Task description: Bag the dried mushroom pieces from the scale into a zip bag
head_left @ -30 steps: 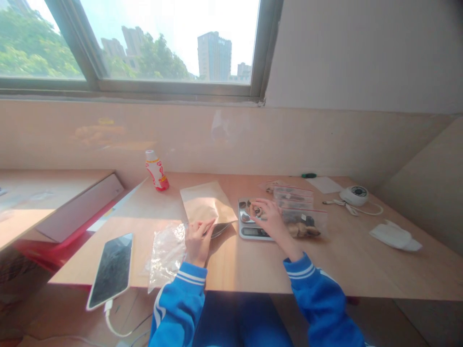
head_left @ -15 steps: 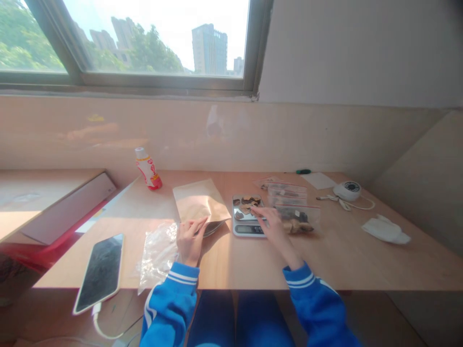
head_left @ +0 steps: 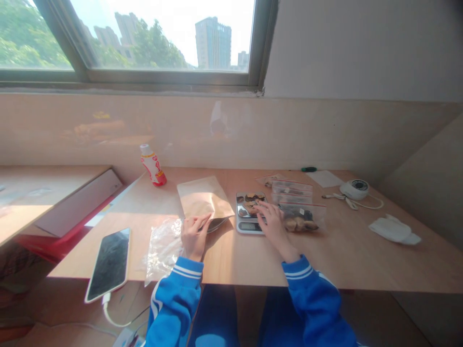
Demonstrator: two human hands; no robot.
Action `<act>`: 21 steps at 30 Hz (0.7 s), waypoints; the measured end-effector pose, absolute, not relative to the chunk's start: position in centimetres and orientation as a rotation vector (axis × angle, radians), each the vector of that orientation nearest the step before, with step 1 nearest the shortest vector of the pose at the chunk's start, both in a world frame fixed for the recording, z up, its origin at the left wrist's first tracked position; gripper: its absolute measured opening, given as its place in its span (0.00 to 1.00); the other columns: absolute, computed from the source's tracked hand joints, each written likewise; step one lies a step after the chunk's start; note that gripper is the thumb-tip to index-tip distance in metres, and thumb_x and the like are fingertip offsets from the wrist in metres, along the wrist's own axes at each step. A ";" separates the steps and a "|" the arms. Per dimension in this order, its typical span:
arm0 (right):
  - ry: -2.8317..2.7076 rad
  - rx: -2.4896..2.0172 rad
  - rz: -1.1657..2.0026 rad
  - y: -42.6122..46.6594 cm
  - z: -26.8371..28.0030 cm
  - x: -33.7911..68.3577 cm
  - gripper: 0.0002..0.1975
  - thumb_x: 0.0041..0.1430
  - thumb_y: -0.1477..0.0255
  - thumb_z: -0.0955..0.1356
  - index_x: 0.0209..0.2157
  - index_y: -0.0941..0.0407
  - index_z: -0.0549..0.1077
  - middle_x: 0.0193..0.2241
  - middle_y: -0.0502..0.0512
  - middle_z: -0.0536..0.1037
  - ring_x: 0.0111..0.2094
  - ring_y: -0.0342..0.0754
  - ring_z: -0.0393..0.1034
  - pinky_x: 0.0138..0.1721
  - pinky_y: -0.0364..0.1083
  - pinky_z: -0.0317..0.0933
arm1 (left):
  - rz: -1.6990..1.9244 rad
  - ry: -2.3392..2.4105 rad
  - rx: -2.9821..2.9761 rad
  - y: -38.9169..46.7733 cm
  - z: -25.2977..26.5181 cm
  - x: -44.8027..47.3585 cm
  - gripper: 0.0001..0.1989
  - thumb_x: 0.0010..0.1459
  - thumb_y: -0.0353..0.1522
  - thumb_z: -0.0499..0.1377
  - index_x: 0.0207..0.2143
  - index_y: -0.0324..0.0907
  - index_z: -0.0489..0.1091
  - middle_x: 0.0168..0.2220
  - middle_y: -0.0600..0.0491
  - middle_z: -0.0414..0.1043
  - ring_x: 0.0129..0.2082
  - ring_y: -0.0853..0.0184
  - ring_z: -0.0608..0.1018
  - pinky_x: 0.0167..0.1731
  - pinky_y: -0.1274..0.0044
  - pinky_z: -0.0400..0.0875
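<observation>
A brown kraft paper bag (head_left: 205,196) lies on the table with its mouth facing me. My left hand (head_left: 194,237) is closed on the near edge of the bag, thumb and fingers at the opening. To its right sits a white kitchen scale (head_left: 240,225) with a shiny weighing plate. Several dried brown slices (head_left: 249,206), perhaps mushroom, are spread over that plate. Over the scale's right side is my right hand (head_left: 273,226), its fingers apart at the slices and nothing visible in them. It covers part of the display.
Clear zip bags (head_left: 302,212) with dried brown pieces lie right of the scale. A crumpled plastic bag (head_left: 164,248) and a phone (head_left: 110,262) on a cable are left. Farther off are a bottle (head_left: 154,166), a white round device (head_left: 355,189) and a white cloth-like item (head_left: 394,229).
My right hand's fingers have spread from a closer pose at the slices. The left hand keeps its place on the paper bag. The whole view has shifted slightly.
</observation>
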State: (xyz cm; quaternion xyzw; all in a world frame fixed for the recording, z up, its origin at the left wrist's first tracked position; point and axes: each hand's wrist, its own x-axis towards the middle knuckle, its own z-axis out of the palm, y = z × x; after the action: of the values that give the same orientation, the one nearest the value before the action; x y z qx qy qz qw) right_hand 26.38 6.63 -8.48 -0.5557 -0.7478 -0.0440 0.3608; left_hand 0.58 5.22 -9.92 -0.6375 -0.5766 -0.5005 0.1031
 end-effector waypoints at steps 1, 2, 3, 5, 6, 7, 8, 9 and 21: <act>-1.895 -1.432 -0.106 6.2 -8.3 26.2 0.15 0.61 0.74 0.60 0.46 0.52 0.72 0.48 0.58 0.72 0.50 0.55 0.63 0.50 0.56 0.54 | -1.476 -1.706 -1.882 5.2 -9.9 0.6 0.11 0.58 0.39 0.57 0.38 0.48 0.77 0.28 0.53 0.72 0.29 0.67 0.69 0.33 0.75 0.66; -1.871 -1.416 -0.091 5.8 -8.1 26.0 0.15 0.61 0.74 0.59 0.45 0.52 0.72 0.47 0.57 0.72 0.49 0.54 0.64 0.50 0.55 0.54 | -1.474 -1.710 -1.883 5.2 -10.0 0.6 0.11 0.57 0.39 0.58 0.38 0.48 0.77 0.28 0.53 0.72 0.30 0.67 0.70 0.33 0.76 0.66; -1.858 -1.385 -0.068 5.3 -7.9 25.7 0.14 0.62 0.75 0.59 0.45 0.52 0.72 0.46 0.57 0.73 0.48 0.54 0.64 0.50 0.55 0.55 | -1.470 -1.711 -1.887 5.2 -10.0 0.6 0.10 0.57 0.39 0.58 0.38 0.48 0.77 0.28 0.53 0.72 0.30 0.67 0.70 0.33 0.76 0.65; -1.867 -1.286 0.013 4.2 -7.7 24.7 0.14 0.62 0.76 0.59 0.43 0.52 0.72 0.43 0.56 0.73 0.47 0.52 0.65 0.49 0.54 0.56 | -1.466 -1.712 -1.894 5.2 -10.0 0.6 0.10 0.57 0.39 0.58 0.38 0.48 0.77 0.28 0.53 0.72 0.30 0.67 0.70 0.33 0.76 0.65; -1.885 -1.229 0.071 3.6 -7.8 24.0 0.13 0.62 0.77 0.59 0.42 0.52 0.72 0.42 0.56 0.74 0.45 0.52 0.66 0.48 0.53 0.58 | -1.465 -1.712 -1.897 5.2 -10.0 0.6 0.10 0.57 0.39 0.58 0.38 0.48 0.77 0.28 0.53 0.72 0.30 0.67 0.70 0.33 0.76 0.65; -1.907 -1.169 0.136 2.9 -7.9 23.2 0.13 0.62 0.77 0.58 0.42 0.53 0.71 0.39 0.56 0.74 0.44 0.51 0.67 0.46 0.52 0.59 | -1.462 -1.715 -1.898 5.2 -9.9 0.6 0.10 0.58 0.39 0.58 0.38 0.48 0.77 0.28 0.53 0.72 0.30 0.67 0.69 0.34 0.76 0.65; -1.935 -1.116 0.206 2.3 -8.1 22.4 0.14 0.62 0.78 0.58 0.42 0.53 0.71 0.38 0.55 0.75 0.42 0.51 0.68 0.44 0.51 0.61 | -1.454 -1.717 -1.899 5.1 -9.9 0.6 0.10 0.58 0.39 0.58 0.38 0.48 0.77 0.28 0.53 0.72 0.30 0.66 0.69 0.34 0.75 0.65; -1.962 -1.071 0.271 1.7 -8.5 21.5 0.14 0.62 0.79 0.58 0.42 0.53 0.71 0.36 0.55 0.75 0.40 0.50 0.68 0.42 0.50 0.62 | -1.441 -1.720 -1.896 5.1 -9.9 0.6 0.10 0.57 0.39 0.58 0.38 0.48 0.77 0.28 0.53 0.72 0.30 0.66 0.69 0.34 0.75 0.65; -2.068 -1.044 0.406 -0.5 -11.0 18.3 0.09 0.62 0.75 0.60 0.36 0.53 0.71 0.30 0.54 0.75 0.34 0.50 0.69 0.36 0.50 0.66 | -1.435 -1.713 -1.754 5.3 -10.0 0.4 0.10 0.57 0.39 0.58 0.38 0.48 0.77 0.28 0.52 0.74 0.29 0.65 0.69 0.34 0.74 0.63</act>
State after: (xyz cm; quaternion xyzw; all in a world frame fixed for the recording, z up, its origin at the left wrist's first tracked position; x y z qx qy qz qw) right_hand 18.30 -0.46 -11.03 -0.4099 -0.8115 0.1595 0.3847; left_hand 0.35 5.32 -10.05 -0.6105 -0.5962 -0.4994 0.1498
